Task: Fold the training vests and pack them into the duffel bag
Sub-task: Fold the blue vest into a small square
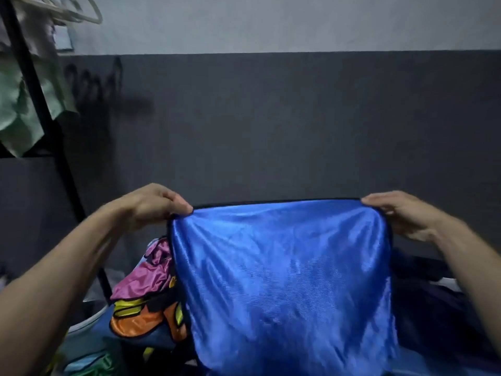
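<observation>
A shiny blue training vest (287,280) with black trim hangs spread out in the air in front of me. My left hand (157,204) pinches its top left corner and my right hand (404,213) pinches its top right corner, both at the same height. Below and to the left lies a heap of other vests: a magenta one (146,272), an orange one (143,321) with yellow strips, and a green one (89,366) at the bottom edge. Dark fabric (433,308) shows behind the blue vest on the right; whether it is the duffel bag I cannot tell.
A black metal rack pole (46,123) slants up on the left, with pale green cloth (16,112) and hangers (67,9) on it. A dark grey wall (271,126) fills the background. A white rim (86,321) shows at lower left.
</observation>
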Action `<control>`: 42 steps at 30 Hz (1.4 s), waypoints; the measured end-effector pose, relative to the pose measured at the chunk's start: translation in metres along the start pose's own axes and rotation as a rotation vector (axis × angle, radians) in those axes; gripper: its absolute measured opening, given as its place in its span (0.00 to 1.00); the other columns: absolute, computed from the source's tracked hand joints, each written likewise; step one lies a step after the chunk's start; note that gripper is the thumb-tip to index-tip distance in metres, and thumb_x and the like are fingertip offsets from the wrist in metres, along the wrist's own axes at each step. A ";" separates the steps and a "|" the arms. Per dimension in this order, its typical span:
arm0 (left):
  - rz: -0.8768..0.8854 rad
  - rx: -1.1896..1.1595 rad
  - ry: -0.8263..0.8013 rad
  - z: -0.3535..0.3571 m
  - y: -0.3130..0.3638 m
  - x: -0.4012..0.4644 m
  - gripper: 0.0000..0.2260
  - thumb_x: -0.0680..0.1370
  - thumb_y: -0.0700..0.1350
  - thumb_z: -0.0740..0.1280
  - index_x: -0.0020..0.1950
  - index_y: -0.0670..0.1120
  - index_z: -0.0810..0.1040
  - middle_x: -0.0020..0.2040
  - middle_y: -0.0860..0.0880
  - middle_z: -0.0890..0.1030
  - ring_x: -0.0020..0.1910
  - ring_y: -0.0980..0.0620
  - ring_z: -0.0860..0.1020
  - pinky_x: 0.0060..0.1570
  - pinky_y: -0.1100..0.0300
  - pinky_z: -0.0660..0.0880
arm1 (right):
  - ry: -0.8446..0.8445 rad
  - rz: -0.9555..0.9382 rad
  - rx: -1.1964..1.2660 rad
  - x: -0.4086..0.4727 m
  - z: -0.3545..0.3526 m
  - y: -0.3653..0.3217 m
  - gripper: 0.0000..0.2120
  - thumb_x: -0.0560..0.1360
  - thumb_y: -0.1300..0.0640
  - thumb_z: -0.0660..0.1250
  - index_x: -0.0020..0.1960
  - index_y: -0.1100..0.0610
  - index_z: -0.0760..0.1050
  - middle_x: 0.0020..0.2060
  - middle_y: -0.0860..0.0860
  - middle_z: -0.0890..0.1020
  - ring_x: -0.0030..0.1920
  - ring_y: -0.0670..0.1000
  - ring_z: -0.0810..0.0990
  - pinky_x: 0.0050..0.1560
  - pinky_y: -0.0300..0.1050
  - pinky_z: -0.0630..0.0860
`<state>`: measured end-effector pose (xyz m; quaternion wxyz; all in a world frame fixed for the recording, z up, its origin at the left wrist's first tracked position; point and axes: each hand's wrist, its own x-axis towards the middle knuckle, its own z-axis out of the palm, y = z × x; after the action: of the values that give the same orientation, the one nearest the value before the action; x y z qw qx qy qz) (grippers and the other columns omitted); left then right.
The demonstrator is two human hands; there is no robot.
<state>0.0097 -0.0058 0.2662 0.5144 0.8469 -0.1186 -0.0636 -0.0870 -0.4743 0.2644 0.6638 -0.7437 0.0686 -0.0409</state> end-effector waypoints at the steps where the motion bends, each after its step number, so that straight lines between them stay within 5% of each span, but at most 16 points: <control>1: -0.024 0.108 0.068 0.007 0.004 0.001 0.08 0.71 0.43 0.80 0.42 0.39 0.87 0.44 0.37 0.85 0.41 0.48 0.79 0.46 0.56 0.77 | 0.043 0.029 -0.002 0.003 0.014 0.003 0.05 0.73 0.59 0.73 0.46 0.60 0.79 0.44 0.61 0.78 0.38 0.51 0.78 0.38 0.43 0.73; 4: -0.003 0.175 0.047 0.038 0.026 -0.018 0.06 0.77 0.41 0.74 0.42 0.40 0.86 0.36 0.43 0.82 0.35 0.49 0.79 0.39 0.56 0.79 | 0.110 -0.029 -0.024 -0.013 0.058 0.000 0.08 0.75 0.62 0.72 0.37 0.57 0.80 0.35 0.57 0.77 0.30 0.49 0.74 0.31 0.42 0.68; 7: 0.125 0.007 -0.089 0.084 0.059 -0.051 0.05 0.79 0.38 0.70 0.46 0.36 0.80 0.30 0.45 0.75 0.26 0.48 0.76 0.29 0.57 0.76 | -0.042 -0.214 -0.098 -0.046 0.119 -0.010 0.13 0.77 0.64 0.70 0.34 0.58 0.79 0.24 0.49 0.73 0.23 0.47 0.70 0.25 0.40 0.69; 10: 0.201 -0.099 -0.093 0.120 0.078 -0.061 0.04 0.78 0.35 0.69 0.43 0.37 0.78 0.29 0.44 0.73 0.24 0.48 0.75 0.25 0.58 0.75 | -0.012 -0.370 -0.116 -0.056 0.161 -0.005 0.07 0.76 0.64 0.71 0.40 0.64 0.80 0.29 0.54 0.82 0.27 0.51 0.79 0.28 0.45 0.78; 16: 0.172 -0.170 -0.040 0.129 0.074 -0.056 0.05 0.78 0.37 0.70 0.43 0.40 0.78 0.28 0.49 0.77 0.26 0.53 0.77 0.28 0.59 0.78 | 0.107 -0.443 -0.163 -0.060 0.170 0.006 0.06 0.74 0.61 0.72 0.38 0.58 0.82 0.33 0.57 0.85 0.35 0.60 0.86 0.33 0.54 0.84; 23: 0.138 -0.179 -0.004 0.132 0.068 -0.059 0.03 0.79 0.40 0.72 0.47 0.41 0.80 0.30 0.47 0.79 0.29 0.52 0.78 0.32 0.58 0.80 | 0.169 -0.488 -0.226 -0.070 0.173 0.006 0.06 0.74 0.58 0.74 0.38 0.55 0.83 0.32 0.53 0.86 0.34 0.57 0.86 0.35 0.59 0.84; 33: 0.109 -0.344 -0.003 0.134 0.065 -0.067 0.00 0.80 0.35 0.68 0.50 0.38 0.78 0.35 0.43 0.81 0.32 0.47 0.83 0.36 0.54 0.83 | 0.274 -0.613 -0.476 -0.074 0.180 0.008 0.06 0.72 0.54 0.76 0.37 0.52 0.84 0.29 0.43 0.83 0.30 0.41 0.80 0.33 0.35 0.74; 42: 0.139 -0.264 0.041 0.134 0.064 -0.068 0.08 0.79 0.33 0.64 0.55 0.41 0.79 0.37 0.42 0.80 0.31 0.49 0.80 0.40 0.50 0.84 | 0.256 -0.696 -0.734 -0.077 0.183 0.007 0.11 0.70 0.45 0.76 0.41 0.53 0.84 0.30 0.46 0.82 0.37 0.48 0.82 0.42 0.46 0.78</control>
<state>-0.0951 -0.1312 0.2598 0.6269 0.7627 -0.1570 -0.0255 -0.1359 -0.2830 0.2387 0.2929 -0.8953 -0.0922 -0.3228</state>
